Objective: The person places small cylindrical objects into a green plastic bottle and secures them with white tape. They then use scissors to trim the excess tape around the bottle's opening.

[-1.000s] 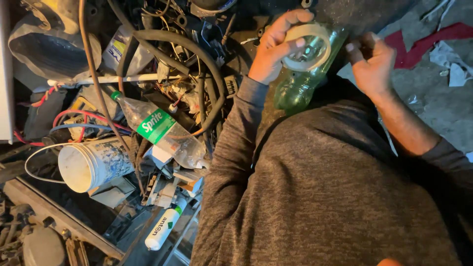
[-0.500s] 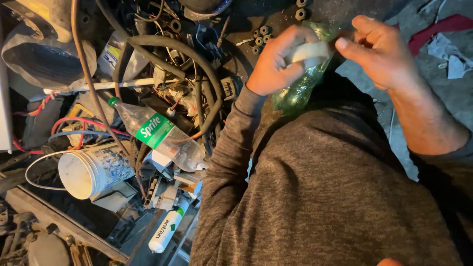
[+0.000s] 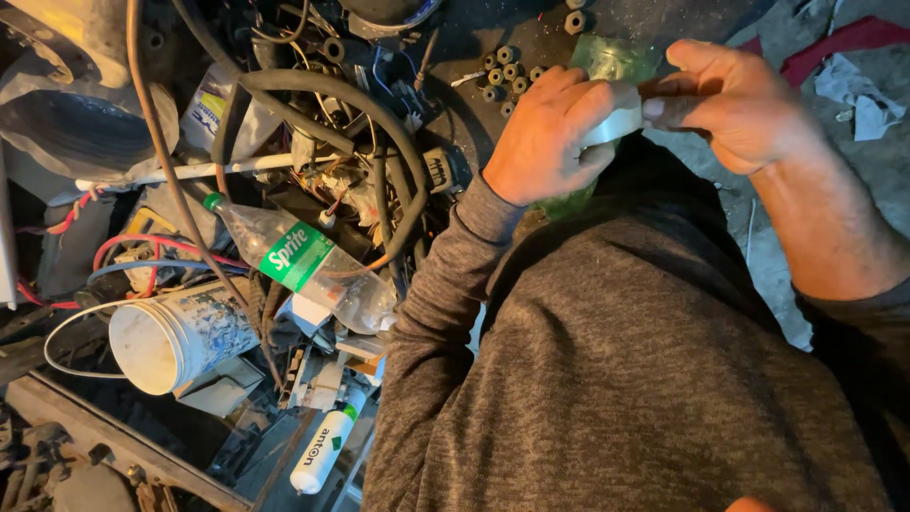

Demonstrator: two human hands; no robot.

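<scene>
Both hands meet over a green glass bottle, which shows above the knuckles and again below them. The left hand is curled closed around the bottle's middle, a roll of pale tape pressed under its fingers. The right hand pinches the tape's end just beside those fingers — thumb and forefinger closed on it. Left of the grip, well apart, lie a clear plastic bottle with a green label and a paint-stained white tub — farther below, a small white tube.

floor: grey concrete, littered | left: tangled hoses, wires, scrap | light: dim, warm
</scene>
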